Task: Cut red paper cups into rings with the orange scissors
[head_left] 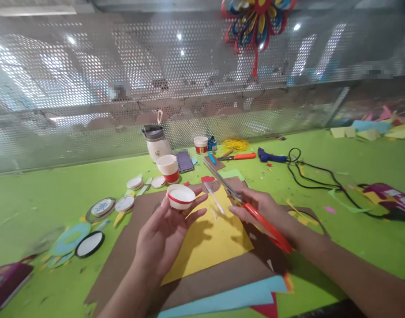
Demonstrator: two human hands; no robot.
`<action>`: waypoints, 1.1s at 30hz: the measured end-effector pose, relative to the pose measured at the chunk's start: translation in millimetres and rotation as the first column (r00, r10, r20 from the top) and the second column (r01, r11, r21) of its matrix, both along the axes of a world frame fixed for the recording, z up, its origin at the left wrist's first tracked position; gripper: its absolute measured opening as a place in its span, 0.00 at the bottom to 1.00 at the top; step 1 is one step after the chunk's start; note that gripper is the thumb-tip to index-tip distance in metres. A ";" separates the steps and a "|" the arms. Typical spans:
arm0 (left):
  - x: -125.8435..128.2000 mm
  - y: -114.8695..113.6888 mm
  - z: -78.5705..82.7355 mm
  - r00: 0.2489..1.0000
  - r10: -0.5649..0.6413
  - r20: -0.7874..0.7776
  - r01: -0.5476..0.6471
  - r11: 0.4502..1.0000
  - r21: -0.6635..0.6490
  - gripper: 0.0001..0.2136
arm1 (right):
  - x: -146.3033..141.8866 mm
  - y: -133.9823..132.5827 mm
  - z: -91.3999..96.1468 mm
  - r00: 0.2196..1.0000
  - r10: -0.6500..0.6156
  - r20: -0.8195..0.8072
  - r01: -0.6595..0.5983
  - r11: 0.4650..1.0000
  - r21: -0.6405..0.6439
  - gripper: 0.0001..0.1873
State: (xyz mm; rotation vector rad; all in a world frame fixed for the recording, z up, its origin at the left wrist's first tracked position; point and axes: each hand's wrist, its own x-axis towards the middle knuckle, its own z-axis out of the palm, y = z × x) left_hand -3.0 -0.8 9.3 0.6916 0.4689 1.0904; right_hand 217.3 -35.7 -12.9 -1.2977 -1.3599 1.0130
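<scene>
My left hand (166, 229) holds a short white paper cup piece (181, 197) with a red band, between thumb and fingers, its hollow side towards me. To the right, my right hand (257, 207) is closed on a pair of scissors (234, 190) with red handles. The blades point up and away to the left, apart from the cup piece. Under both hands lies a yellow sheet (202, 254) on brown sheets (222, 282). A white pen (214, 198) rests on the yellow sheet. Behind the cup piece stands a white paper cup (167, 168) with a red lower part.
Round white discs (90, 244) and a light-blue paper ring (72, 238) lie left. Further back are a bottle (157, 143), a phone (184, 161), an orange-handled knife (244, 156) and a blue glue gun (271, 157) with a black cord (321, 170). A perforated metal screen (196, 79) rises behind.
</scene>
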 end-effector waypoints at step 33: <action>-7.1 20.7 -8.5 0.994 -0.037 -0.104 0.008 0.965 -0.263 0.20 | 9.3 -12.0 -4.1 0.989 0.028 0.147 -0.026 1.000 -0.015 0.22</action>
